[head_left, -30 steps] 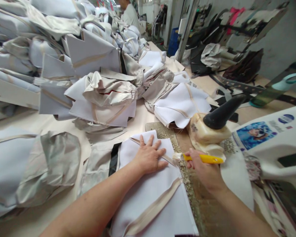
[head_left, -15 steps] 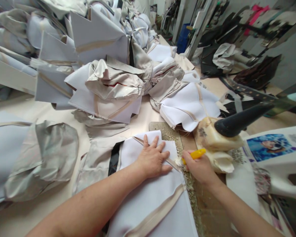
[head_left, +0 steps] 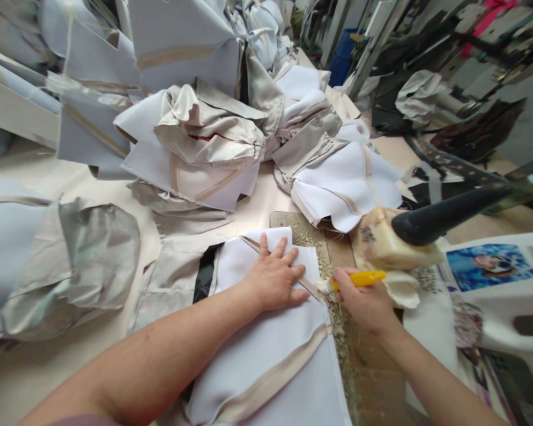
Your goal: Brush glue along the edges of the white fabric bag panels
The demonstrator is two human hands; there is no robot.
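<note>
My left hand [head_left: 278,275] lies flat with fingers spread on a white fabric panel [head_left: 270,355] that has beige strips sewn across it. A black band and crumpled grey lining join the panel's left side. In my right hand [head_left: 364,302] is a brush with a yellow handle [head_left: 365,278], gripped between thumb and fingers. Its whitish bristles [head_left: 324,287] touch the panel's right edge. Under that edge is a board [head_left: 337,307] crusted with dried glue.
A glue-stained plastic container [head_left: 377,242] with a black spout-like piece [head_left: 448,216] stands right of the board. Sewn pieces [head_left: 204,142] are heaped behind, another piece [head_left: 93,260] lies left. A printed white container [head_left: 493,260] is at the right.
The brush has shifted slightly right and its handle now lies more level. My left hand stays spread on the panel. The whole view has tilted down a little.
</note>
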